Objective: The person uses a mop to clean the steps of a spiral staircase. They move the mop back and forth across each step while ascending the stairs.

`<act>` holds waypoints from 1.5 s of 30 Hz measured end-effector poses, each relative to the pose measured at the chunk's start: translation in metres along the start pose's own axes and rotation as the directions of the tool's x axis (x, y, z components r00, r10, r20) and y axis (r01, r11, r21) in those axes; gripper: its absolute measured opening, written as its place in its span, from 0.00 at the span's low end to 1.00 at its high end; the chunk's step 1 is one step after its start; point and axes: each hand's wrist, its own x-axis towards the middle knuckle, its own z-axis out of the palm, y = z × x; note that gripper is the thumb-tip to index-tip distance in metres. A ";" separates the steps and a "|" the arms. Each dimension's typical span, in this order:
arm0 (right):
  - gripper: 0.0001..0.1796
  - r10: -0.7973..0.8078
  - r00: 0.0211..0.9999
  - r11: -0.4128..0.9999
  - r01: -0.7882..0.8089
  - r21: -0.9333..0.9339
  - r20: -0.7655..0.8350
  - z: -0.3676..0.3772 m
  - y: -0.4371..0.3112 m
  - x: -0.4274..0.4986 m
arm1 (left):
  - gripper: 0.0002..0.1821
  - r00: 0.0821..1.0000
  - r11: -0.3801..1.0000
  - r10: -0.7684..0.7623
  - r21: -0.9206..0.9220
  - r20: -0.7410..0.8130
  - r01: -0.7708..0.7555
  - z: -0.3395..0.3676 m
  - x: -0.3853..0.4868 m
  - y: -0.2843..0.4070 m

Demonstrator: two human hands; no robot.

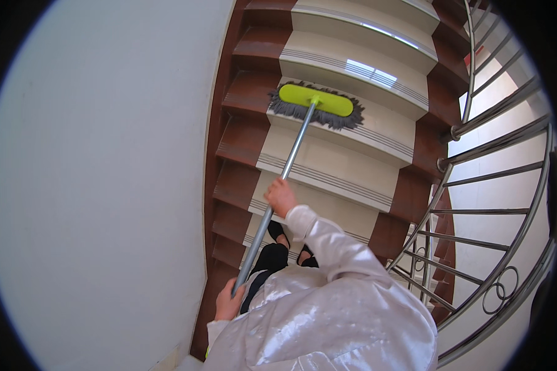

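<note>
A flat mop with a lime-green head [315, 99] and a grey fringed pad [343, 121] lies across a cream stair tread a few steps up from my feet. Its metal pole [298, 141] slants down toward my body. Partway along the pole, my right hand [281, 197] is wrapped around it. Lower down, by my left hip, my left hand [228, 300] grips the pole near its end. The palm sides of both hands are hidden from view.
A white wall [102, 176] rises along the left of the stairs. Curved metal railings [476, 211] run along the right. The steps have cream middles [329, 148], reddish-brown sides [243, 90] and grooved edges. My feet in black shoes [278, 234] stand on the lower steps.
</note>
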 end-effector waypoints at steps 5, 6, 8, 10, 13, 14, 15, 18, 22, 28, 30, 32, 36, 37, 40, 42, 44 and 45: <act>0.05 -0.211 0.976 0.958 0.198 0.207 0.045 0.006 -0.089 -0.022 | 0.18 0.961 0.963 -0.268 -0.001 0.071 0.269 -0.010 -0.055 -0.090; 0.05 -0.240 0.969 0.952 0.224 0.209 0.054 0.010 -0.093 -0.014 | 0.18 0.941 0.941 -0.334 -0.024 0.058 0.336 -0.013 -0.069 -0.075; 0.04 -0.276 0.958 0.944 0.256 0.210 0.072 0.014 -0.098 -0.001 | 0.18 0.949 0.950 -0.312 -0.010 -0.053 0.312 -0.012 -0.070 -0.061; 0.04 -0.241 0.970 0.962 0.234 0.143 0.039 0.014 -0.090 0.024 | 0.18 0.965 0.980 -0.194 0.002 -0.174 0.198 -0.007 -0.053 -0.049; 0.04 -0.172 0.983 0.982 0.176 0.070 -0.056 0.020 -0.054 0.063 | 0.18 0.977 0.959 -0.207 -0.210 -0.056 0.191 -0.014 -0.012 -0.016; 0.05 -0.146 0.988 0.985 0.150 0.090 -0.049 0.016 -0.043 0.071 | 0.18 0.984 0.968 -0.168 -0.202 -0.064 0.152 -0.011 -0.002 -0.005; 0.06 -0.115 0.992 0.987 0.119 0.110 -0.042 0.009 -0.030 0.076 | 0.19 0.990 0.975 -0.126 -0.191 -0.069 0.111 -0.007 0.009 0.007; 0.08 -0.072 0.995 0.988 0.080 0.134 -0.062 -0.002 -0.019 0.070 | 0.20 0.995 0.969 -0.095 -0.232 -0.017 0.088 -0.007 0.012 0.019; 0.06 -0.071 0.994 0.988 0.081 0.135 -0.077 -0.005 -0.040 0.021 | 0.21 0.998 0.986 -0.025 -0.162 0.058 0.034 -0.014 -0.013 -0.024; 0.08 0.034 0.984 0.914 0.040 0.404 -0.174 -0.022 -0.036 -0.055 | 0.23 0.979 0.977 0.042 -0.212 0.198 0.001 -0.027 -0.024 -0.050; 0.08 0.119 0.982 0.944 -0.066 0.324 -0.146 -0.001 -0.006 -0.058 | 0.23 0.974 0.993 0.112 -0.068 0.196 -0.101 -0.022 0.001 -0.021; 0.08 0.179 0.970 0.956 -0.132 0.263 -0.165 -0.002 0.028 -0.055 | 0.23 0.971 0.987 0.153 0.017 0.186 -0.159 -0.008 0.027 0.016; 0.07 0.281 0.938 0.931 -0.216 0.294 -0.202 -0.024 0.076 -0.068 | 0.22 0.941 0.980 0.198 -0.046 0.275 -0.193 0.011 0.049 0.068; 0.07 0.302 0.933 0.929 -0.241 0.281 -0.196 -0.028 0.074 -0.073 | 0.22 0.934 0.979 0.205 -0.070 0.293 -0.192 0.012 0.050 0.062; 0.07 0.359 0.916 0.912 -0.304 0.276 -0.180 -0.028 0.048 -0.094 | 0.21 0.917 0.984 0.176 -0.076 0.357 -0.159 0.004 0.049 0.033; 0.07 0.381 0.909 0.894 -0.316 0.317 -0.171 -0.022 0.024 -0.108 | 0.21 0.913 0.995 0.086 0.006 0.398 -0.096 -0.012 0.038 0.027; 0.07 0.377 0.912 0.897 -0.315 0.311 -0.164 -0.022 0.011 -0.120 | 0.21 0.904 0.998 0.061 -0.005 0.423 -0.064 -0.023 0.034 0.017; 0.08 0.369 0.915 0.901 -0.310 0.305 -0.160 -0.023 0.009 -0.124 | 0.21 0.900 0.999 0.049 -0.016 0.433 -0.047 -0.024 0.033 0.016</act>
